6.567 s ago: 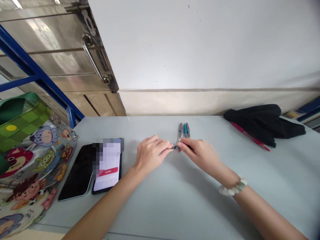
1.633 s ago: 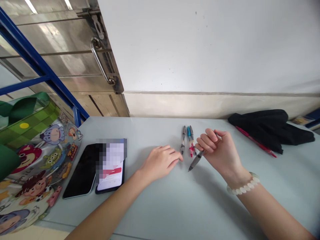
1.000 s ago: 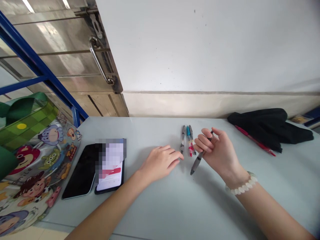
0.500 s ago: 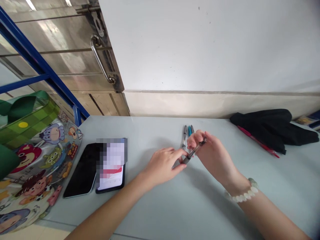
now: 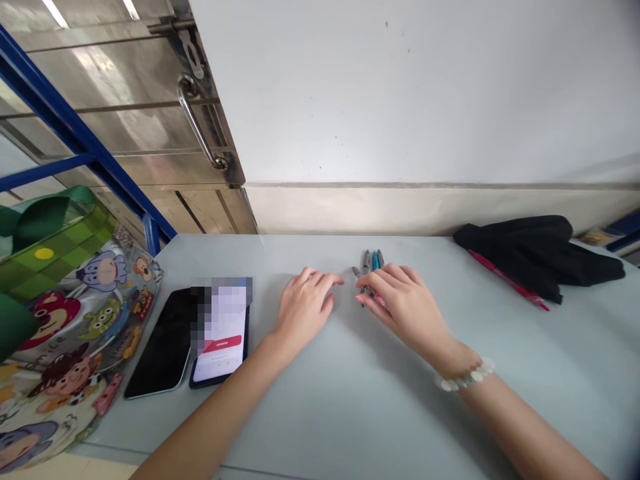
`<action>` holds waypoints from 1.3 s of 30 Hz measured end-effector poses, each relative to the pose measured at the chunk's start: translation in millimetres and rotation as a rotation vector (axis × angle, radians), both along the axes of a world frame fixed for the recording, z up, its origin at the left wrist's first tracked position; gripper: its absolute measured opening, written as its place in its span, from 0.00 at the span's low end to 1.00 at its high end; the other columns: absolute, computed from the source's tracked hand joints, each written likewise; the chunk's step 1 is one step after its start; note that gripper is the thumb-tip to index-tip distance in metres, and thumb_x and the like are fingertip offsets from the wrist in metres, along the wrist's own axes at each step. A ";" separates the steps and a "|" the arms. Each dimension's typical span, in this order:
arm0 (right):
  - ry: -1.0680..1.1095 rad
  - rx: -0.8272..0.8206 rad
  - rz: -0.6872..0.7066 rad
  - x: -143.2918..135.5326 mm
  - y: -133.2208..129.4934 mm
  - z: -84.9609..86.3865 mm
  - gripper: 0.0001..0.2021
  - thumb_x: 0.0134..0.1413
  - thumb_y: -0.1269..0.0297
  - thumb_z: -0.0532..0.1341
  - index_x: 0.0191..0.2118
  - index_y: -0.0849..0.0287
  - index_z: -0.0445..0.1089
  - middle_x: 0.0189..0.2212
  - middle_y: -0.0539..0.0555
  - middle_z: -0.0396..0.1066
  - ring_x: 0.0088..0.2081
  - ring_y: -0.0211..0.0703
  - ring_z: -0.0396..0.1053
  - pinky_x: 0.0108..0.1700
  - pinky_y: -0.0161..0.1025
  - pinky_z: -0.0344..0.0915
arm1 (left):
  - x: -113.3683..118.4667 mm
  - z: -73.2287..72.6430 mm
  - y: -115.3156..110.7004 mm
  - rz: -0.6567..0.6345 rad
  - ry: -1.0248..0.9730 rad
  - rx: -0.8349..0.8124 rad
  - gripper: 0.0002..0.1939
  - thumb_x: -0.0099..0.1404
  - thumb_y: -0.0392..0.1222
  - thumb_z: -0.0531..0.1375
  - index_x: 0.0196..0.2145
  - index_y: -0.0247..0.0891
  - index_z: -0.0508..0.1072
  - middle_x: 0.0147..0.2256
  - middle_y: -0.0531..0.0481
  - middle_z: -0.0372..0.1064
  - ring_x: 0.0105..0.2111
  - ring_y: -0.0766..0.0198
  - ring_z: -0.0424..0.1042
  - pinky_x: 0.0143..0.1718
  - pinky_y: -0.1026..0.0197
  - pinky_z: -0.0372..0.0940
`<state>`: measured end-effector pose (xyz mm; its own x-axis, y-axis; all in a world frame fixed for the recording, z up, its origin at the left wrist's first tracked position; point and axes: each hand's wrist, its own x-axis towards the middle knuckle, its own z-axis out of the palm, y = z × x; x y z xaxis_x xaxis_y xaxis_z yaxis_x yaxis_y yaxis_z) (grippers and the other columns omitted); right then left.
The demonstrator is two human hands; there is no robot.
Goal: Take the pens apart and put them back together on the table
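Observation:
My right hand (image 5: 407, 307) is low over the table, its thumb and fingers closed on a pen (image 5: 356, 271) whose grey end shows past the fingertips; the rest of that pen is mostly hidden. Just beyond these fingers lies a small row of pens: a grey-ended pen (image 5: 367, 259), a teal one (image 5: 375, 260) and a dark-ended one (image 5: 381, 258), their near parts covered by the hand. To the left, my left hand (image 5: 303, 307) rests on or just above the table with thumb and forefinger apart, holding nothing.
Two phones, a dark-screened one (image 5: 160, 347) and a lit one (image 5: 220, 363), lie on the grey table (image 5: 310, 427) at left. A cartoon-printed bag (image 5: 85, 313) stands beside them. At right lies a black cloth item (image 5: 520, 250) with a red pen (image 5: 530, 297) along its edge.
My left hand has let go of the pen and drawn back left. My right hand has turned palm down and brought the pen down to the left side of the row.

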<state>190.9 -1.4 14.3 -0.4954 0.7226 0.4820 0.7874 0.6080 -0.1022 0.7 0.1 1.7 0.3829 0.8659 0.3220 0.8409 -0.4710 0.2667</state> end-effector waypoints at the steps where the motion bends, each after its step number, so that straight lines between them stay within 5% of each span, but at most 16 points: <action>1: -0.037 -0.007 -0.003 -1.4 1.0 -4.4 0.09 0.58 0.57 0.55 0.35 0.58 0.66 0.29 0.51 0.70 0.36 0.45 0.63 0.42 0.42 0.55 | 0.8 -1.3 -0.4 -0.011 0.015 0.000 0.13 0.62 0.32 0.55 0.42 0.45 0.67 0.40 0.55 0.71 0.44 0.61 0.64 0.41 0.58 0.60; 14: -0.161 -0.049 -0.092 0.1 7.4 -35.1 0.22 0.51 0.47 0.58 0.44 0.59 0.67 0.42 0.58 0.67 0.50 0.55 0.58 0.55 0.53 0.50 | 1.6 -6.0 -0.7 -0.076 0.040 0.016 0.11 0.64 0.35 0.54 0.43 0.46 0.69 0.38 0.55 0.72 0.43 0.60 0.63 0.41 0.57 0.58; 20: -0.164 -0.050 -0.164 6.7 10.8 -34.0 0.16 0.57 0.53 0.55 0.47 0.56 0.66 0.45 0.56 0.68 0.54 0.54 0.57 0.59 0.58 0.41 | 0.4 -4.6 0.0 -0.077 0.035 0.014 0.11 0.64 0.34 0.53 0.42 0.46 0.69 0.37 0.56 0.72 0.42 0.61 0.64 0.42 0.56 0.57; 24: -0.070 -0.056 -0.338 15.5 15.9 -21.6 0.12 0.60 0.57 0.51 0.43 0.55 0.66 0.40 0.54 0.71 0.48 0.50 0.63 0.55 0.54 0.48 | 0.5 -5.2 -0.2 -0.095 0.024 -0.009 0.11 0.64 0.34 0.53 0.42 0.46 0.69 0.37 0.56 0.73 0.42 0.61 0.64 0.42 0.57 0.57; 28: -0.075 -0.274 -0.473 23.3 19.8 -15.8 0.10 0.57 0.62 0.51 0.41 0.56 0.66 0.27 0.51 0.72 0.30 0.44 0.69 0.37 0.41 0.58 | 0.4 -4.9 -0.8 -0.114 0.023 -0.036 0.10 0.64 0.34 0.53 0.41 0.46 0.70 0.36 0.56 0.73 0.41 0.61 0.64 0.41 0.57 0.58; 39: -0.154 -0.381 -0.455 30.1 21.7 -21.3 0.10 0.51 0.70 0.49 0.40 0.57 0.61 0.19 0.48 0.69 0.20 0.42 0.65 0.33 0.40 0.55 | 1.0 -2.0 -0.7 -0.094 0.028 -0.056 0.11 0.63 0.32 0.53 0.40 0.44 0.69 0.31 0.56 0.72 0.40 0.62 0.65 0.40 0.58 0.58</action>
